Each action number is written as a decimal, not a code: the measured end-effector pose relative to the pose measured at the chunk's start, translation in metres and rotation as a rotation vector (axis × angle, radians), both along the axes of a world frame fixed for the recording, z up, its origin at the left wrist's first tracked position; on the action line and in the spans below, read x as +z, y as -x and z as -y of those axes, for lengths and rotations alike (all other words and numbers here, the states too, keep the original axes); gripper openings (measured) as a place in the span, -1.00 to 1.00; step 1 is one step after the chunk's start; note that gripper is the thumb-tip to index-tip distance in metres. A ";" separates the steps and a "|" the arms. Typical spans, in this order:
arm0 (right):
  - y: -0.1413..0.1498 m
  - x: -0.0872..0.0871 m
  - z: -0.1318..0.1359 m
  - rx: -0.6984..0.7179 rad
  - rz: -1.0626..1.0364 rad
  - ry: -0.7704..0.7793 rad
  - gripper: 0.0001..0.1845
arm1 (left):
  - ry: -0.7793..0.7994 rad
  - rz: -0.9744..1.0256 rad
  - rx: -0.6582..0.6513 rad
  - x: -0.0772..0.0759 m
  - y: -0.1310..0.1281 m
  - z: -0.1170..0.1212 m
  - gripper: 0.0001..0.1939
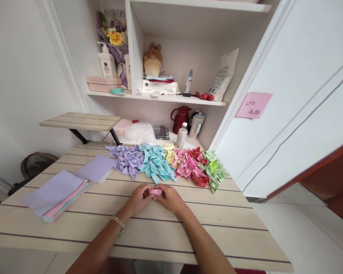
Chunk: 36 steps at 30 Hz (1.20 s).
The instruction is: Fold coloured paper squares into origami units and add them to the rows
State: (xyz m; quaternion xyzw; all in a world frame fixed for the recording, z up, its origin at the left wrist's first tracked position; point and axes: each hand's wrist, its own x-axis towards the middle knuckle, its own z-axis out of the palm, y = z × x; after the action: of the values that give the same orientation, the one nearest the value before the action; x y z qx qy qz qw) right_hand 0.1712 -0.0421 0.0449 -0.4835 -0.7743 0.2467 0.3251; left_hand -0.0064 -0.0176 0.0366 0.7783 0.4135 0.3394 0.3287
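Note:
A small folded piece of pink paper is pinched between my two hands, just above the tabletop. My left hand grips its left end and my right hand its right end, fingers curled. Beyond them lie heaps of folded paper pieces: purple, blue, yellow, pink, red and green. To the left rests a stack of coloured paper sheets, purple on top. A smaller pile of purple sheets lies behind it.
The slatted wooden table meets a white shelf unit at the back. A small raised wooden stand occupies the back left. Behind the heaps stand a clear bottle, a red jug and a cup. A pink note is on the wall.

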 end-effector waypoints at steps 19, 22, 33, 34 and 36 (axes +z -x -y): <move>0.000 0.004 0.001 -0.004 0.017 0.011 -0.70 | -0.001 -0.060 -0.009 0.002 -0.002 -0.003 -0.91; 0.000 0.003 0.001 -0.001 0.017 0.012 -0.69 | 0.014 -0.053 -0.009 0.002 -0.002 -0.003 -0.90; -0.001 0.001 0.000 -0.006 0.035 0.019 -0.69 | 0.018 -0.072 -0.004 0.001 -0.003 -0.003 -0.89; -0.001 0.001 0.000 -0.005 0.036 0.015 -0.69 | 0.016 -0.077 -0.007 0.000 -0.003 -0.003 -0.88; -0.001 0.001 0.000 -0.003 0.040 0.010 -0.68 | 0.014 -0.081 -0.016 0.000 -0.002 -0.003 -0.88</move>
State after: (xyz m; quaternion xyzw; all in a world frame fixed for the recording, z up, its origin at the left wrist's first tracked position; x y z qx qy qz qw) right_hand 0.1717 -0.0418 0.0463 -0.4911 -0.7788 0.2405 0.3072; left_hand -0.0040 -0.0149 0.0367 0.7925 0.4226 0.3020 0.3196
